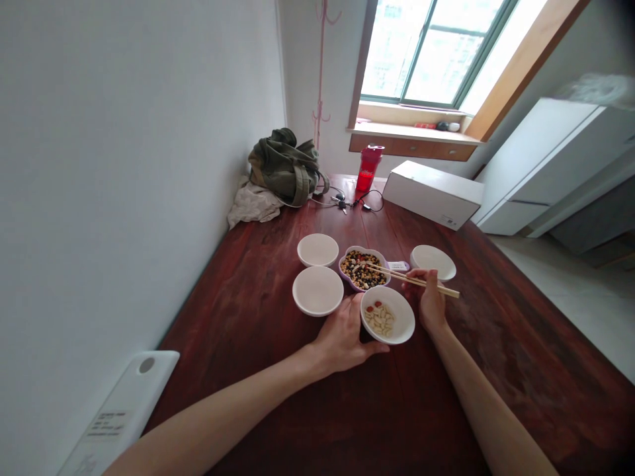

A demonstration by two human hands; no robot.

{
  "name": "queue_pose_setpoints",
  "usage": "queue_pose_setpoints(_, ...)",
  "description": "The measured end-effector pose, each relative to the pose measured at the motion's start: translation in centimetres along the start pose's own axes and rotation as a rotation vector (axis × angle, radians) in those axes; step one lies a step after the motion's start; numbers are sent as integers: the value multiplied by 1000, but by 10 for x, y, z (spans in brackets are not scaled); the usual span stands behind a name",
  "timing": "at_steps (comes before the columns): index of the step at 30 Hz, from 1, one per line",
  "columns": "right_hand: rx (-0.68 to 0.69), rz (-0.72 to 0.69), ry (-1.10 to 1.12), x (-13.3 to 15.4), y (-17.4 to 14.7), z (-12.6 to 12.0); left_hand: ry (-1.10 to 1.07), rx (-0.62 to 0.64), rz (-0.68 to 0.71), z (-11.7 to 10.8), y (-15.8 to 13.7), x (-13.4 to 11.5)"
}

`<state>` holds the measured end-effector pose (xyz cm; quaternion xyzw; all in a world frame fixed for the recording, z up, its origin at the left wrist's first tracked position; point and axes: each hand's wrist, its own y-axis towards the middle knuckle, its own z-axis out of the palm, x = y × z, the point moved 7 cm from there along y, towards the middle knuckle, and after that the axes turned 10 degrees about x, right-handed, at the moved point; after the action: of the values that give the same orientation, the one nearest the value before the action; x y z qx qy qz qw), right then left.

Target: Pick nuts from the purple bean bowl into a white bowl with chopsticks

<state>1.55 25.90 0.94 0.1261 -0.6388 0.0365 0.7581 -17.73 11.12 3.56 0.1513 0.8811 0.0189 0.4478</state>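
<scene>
My right hand (430,299) is closed around a pair of wooden chopsticks (415,280). Their tips reach into a purple scalloped bowl (342,271) filled with mixed beans and grains (366,270), dark, yellow and reddish. With thumb and fingers curled round its left side, my left hand (346,336) grips a white bowl (407,325). Inside that bowl are several pale flat seeds (381,321) and two red pieces (374,307). Whether anything is pinched between the chopstick tips is too small to tell.
Two white bowls (317,291) stand left of the purple one, and another white bowl (433,260) stands beyond my right hand. Farther back are a green bag (282,165), keys (342,205) with cables, a red bottle (368,169) and a white box (432,192). A wall borders the left.
</scene>
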Motion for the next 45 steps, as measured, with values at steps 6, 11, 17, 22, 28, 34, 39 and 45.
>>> queue_pose_setpoints(6, 47, -1, -84, 2, 0, 6, 8, 4, -1, 0, 0, -1)
queue_pose_setpoints(11, 43, -16, -183, 4, 0, 6, 27, 7, 12, 0, 0, -2)
queue_pose_setpoints(17, 62, -19, -238, 6, 0, 7, 33, 6, -4, 1, -1, 1)
queue_pose_setpoints(22, 43, 45, -64, 0, 0, 7, 41, 0, 10, 0, 0, -1)
queue_pose_setpoints(28, 9, 128, 92, -9, 1, 2, 36, 2, 13, -1, 0, -3)
queue_pose_setpoints(34, 11, 79, -13, -7, 1, 2, 31, -7, 18, -1, 0, -2)
queue_pose_setpoints(39, 21, 41, -84, -3, 2, 5, 35, -9, 23, 0, 0, -1)
queue_pose_setpoints(45, 5, 62, -65, -3, 0, 5, 29, -4, 27, 0, -1, -1)
